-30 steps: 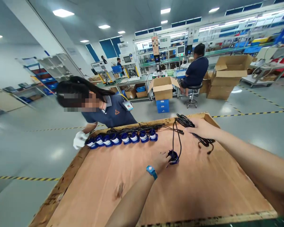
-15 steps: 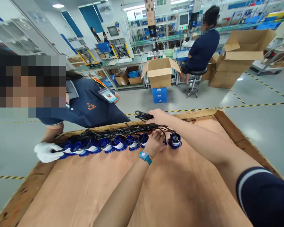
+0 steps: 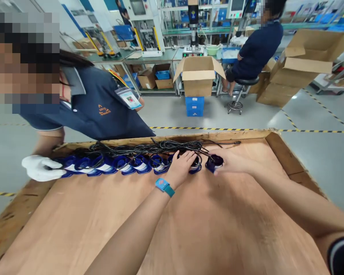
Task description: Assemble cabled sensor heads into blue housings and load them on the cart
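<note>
Blue round-bodied units (image 3: pixel 104 167) with white labels and square bases stand in a row along the far edge of a wooden tray (image 3: pixel 126 221). Bundled black cables (image 3: pixel 157 147) lie behind and over them. My right hand (image 3: pixel 232 162) closes around the side of the rightmost blue unit (image 3: pixel 214 162), which stands a little apart from the others. My left hand (image 3: pixel 181 168), with a blue-green wristband (image 3: pixel 164 186), lies over the row with its fingers stretched out, touching the units and cable there. It partly hides the units beneath it.
A person (image 3: pixel 88 99) stands at the far left; their white-gloved hand (image 3: pixel 41 168) is at the row's left end. The tray has raised wooden edges (image 3: pixel 292 164). Beyond it are an open carton (image 3: pixel 198 84) on blue bins (image 3: pixel 195 107) and a seated person (image 3: pixel 259 49).
My right hand has left the cable bundle, which now lies behind the row, and has come down to the rightmost blue unit. My left hand's fingers have stretched out. The view has shifted slightly.
</note>
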The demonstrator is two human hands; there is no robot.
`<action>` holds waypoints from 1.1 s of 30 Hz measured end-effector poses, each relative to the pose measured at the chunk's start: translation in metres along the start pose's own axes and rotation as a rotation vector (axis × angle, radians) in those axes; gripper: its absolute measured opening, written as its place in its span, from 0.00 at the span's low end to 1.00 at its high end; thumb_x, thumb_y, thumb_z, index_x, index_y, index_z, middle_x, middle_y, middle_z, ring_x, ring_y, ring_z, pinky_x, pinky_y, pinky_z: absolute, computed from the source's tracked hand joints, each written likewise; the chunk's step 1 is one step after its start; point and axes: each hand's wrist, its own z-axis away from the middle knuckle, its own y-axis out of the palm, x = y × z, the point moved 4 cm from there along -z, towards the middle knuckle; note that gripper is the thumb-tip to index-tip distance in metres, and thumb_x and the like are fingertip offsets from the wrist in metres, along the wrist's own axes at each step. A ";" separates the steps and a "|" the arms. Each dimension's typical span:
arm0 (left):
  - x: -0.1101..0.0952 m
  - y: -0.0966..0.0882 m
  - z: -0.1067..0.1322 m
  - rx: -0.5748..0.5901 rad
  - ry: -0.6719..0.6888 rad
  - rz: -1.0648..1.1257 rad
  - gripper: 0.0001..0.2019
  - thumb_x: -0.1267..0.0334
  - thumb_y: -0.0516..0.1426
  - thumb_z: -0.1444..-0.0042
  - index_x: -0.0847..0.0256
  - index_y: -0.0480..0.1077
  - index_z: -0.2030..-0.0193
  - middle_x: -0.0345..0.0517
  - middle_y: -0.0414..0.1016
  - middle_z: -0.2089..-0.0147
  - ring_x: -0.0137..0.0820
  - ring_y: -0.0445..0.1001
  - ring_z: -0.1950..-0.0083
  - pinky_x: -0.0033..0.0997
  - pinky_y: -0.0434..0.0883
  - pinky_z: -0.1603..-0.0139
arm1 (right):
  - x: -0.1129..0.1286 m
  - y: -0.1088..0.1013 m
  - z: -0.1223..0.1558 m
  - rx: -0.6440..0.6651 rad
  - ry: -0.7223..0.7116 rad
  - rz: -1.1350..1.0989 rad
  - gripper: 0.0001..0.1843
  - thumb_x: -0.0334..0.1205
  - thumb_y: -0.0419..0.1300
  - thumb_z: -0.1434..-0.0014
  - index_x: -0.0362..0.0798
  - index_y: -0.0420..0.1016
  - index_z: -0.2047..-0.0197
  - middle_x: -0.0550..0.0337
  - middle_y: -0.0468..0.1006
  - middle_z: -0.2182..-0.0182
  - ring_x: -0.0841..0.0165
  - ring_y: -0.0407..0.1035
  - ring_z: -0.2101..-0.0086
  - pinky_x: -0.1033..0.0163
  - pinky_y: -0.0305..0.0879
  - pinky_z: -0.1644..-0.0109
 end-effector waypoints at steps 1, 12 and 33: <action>0.000 -0.002 0.000 -0.003 0.004 -0.020 0.25 0.73 0.47 0.34 0.58 0.61 0.31 0.51 0.59 0.26 0.40 0.57 0.25 0.65 0.53 0.26 | -0.003 0.006 0.013 -0.023 0.010 0.004 0.34 0.42 0.72 0.48 0.48 0.71 0.39 0.48 0.72 0.41 0.55 0.67 0.42 0.51 0.66 0.38; 0.041 -0.022 0.009 0.058 -0.118 -0.229 0.20 0.66 0.66 0.45 0.65 0.73 0.46 0.70 0.60 0.29 0.54 0.61 0.29 0.57 0.68 0.35 | 0.020 0.073 -0.017 -0.219 0.338 0.401 0.37 0.47 0.72 0.43 0.39 0.64 0.38 0.38 0.69 0.45 0.48 0.63 0.47 0.47 0.67 0.42; -0.090 0.029 0.152 -0.194 -0.560 -0.067 0.41 0.57 0.57 0.36 0.65 0.41 0.23 0.67 0.41 0.22 0.53 0.42 0.21 0.63 0.61 0.28 | 0.044 0.106 0.067 -0.490 0.341 0.217 0.46 0.66 0.46 0.35 0.37 0.52 0.29 0.32 0.57 0.34 0.41 0.46 0.31 0.37 0.56 0.33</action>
